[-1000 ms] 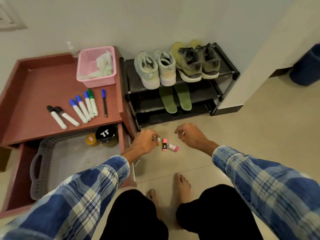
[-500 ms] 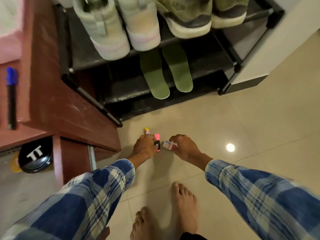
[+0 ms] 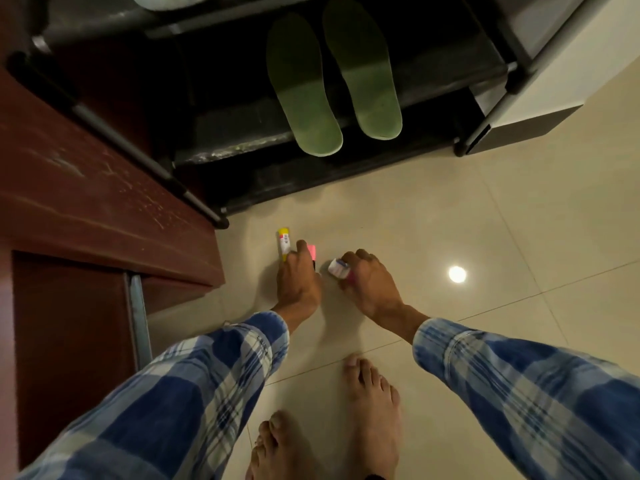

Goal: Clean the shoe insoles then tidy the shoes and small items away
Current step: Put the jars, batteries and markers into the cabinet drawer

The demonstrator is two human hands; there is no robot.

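Two green insoles (image 3: 304, 88) (image 3: 363, 71) lie side by side on a lower shelf of the black shoe rack (image 3: 242, 150). On the floor tiles in front of it, my left hand (image 3: 298, 282) holds a yellow-capped highlighter (image 3: 284, 242) and a pink one (image 3: 311, 251) between its curled fingers. My right hand (image 3: 367, 282) pinches a small white and pink highlighter (image 3: 338, 268) just to the right. Both hands are low, close to the floor.
A red-brown wooden cabinet (image 3: 86, 202) with a metal drawer rail (image 3: 138, 323) stands at the left, close to my left arm. My bare feet (image 3: 346, 427) are at the bottom. A white wall base (image 3: 540, 98) flanks the rack's right side.
My head has dropped much closer to the floor, so the table top and shoes left the view. My hands have closed round the highlighters on the tiles.
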